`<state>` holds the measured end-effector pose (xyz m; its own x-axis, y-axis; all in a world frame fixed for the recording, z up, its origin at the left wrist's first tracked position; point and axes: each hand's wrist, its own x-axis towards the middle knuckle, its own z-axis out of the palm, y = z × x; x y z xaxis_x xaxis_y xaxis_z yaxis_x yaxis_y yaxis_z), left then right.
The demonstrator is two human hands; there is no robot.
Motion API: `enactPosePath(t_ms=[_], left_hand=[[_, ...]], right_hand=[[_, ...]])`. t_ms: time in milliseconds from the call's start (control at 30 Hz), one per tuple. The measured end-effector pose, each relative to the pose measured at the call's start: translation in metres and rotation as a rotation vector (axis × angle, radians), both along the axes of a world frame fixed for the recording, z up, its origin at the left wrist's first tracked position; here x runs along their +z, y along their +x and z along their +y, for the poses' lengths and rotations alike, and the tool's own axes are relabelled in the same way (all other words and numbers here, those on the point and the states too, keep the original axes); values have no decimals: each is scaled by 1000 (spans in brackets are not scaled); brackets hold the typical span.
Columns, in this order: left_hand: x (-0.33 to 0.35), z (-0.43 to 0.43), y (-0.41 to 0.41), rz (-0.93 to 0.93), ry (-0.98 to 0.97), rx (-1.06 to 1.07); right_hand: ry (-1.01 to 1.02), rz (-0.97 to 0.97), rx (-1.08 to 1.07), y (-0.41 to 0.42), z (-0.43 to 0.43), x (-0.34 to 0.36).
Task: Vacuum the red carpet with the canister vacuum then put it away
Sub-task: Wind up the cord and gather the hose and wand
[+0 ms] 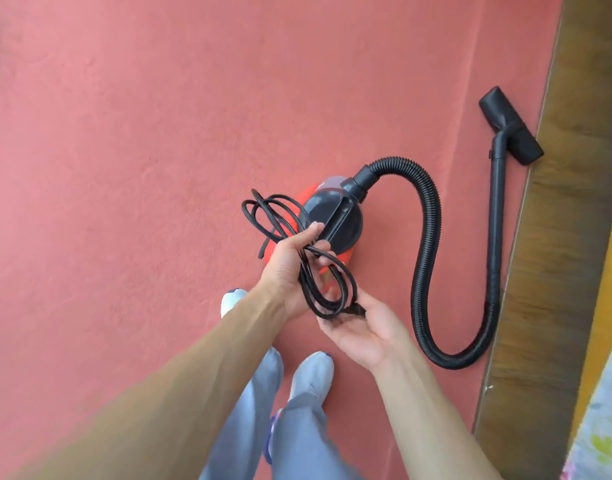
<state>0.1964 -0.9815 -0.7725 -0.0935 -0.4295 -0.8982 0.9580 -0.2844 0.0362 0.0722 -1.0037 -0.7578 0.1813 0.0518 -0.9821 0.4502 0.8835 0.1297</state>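
The black power cord [306, 282] was gathered in several loose loops and was held above the red carpet [124, 168]. The left hand [287, 268] was closed on the middle of the bundle: its thumb and fingers were curled round the strands, so the cord was gripped there. The upper loops stood out beyond this hand, to the left of the canister. The right hand [363, 327] was turned palm up under the lower end of the loops. Its fingers were nearly straight and apart, not closed on anything. The bottom of the bundle, with what seemed to be the plug [357, 309], was rested on them.

The canister vacuum [335, 220], red with a dark grey top and handle, was placed on the carpet just beyond the hands, and it was partly hidden by the cord and the left fingers. From its front a black ribbed hose [431, 237] was led up in an arch, then down in a long curve near the right edge of the carpet. There it was joined to a straight black wand [495, 220]. The wand was laid along that edge, and the floor nozzle [510, 126] at its far end was placed at the border, beside a strip of wooden floor [557, 254].

Two feet in pale socks [313, 372] and light blue trouser legs [297, 438] were seen on the carpet below the arms. A patterned cloth [599, 427] was seen in the lower right corner.
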Motion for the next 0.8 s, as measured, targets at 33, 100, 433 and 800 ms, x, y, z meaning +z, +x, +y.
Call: enactPosePath(t_ms=[33, 100, 433, 800], left_hand=[[-3, -7, 10, -64, 25, -26], [-4, -18, 33, -186, 61, -189], [-34, -29, 55, -751, 23, -1231], [-102, -44, -25, -1203, 178, -1211]], right_hand=[[23, 20, 61, 1, -6, -3], [51, 82, 203, -3, -16, -13], [-261, 479, 842, -41, -24, -63], [-501, 479, 1039, -66, -32, -111]])
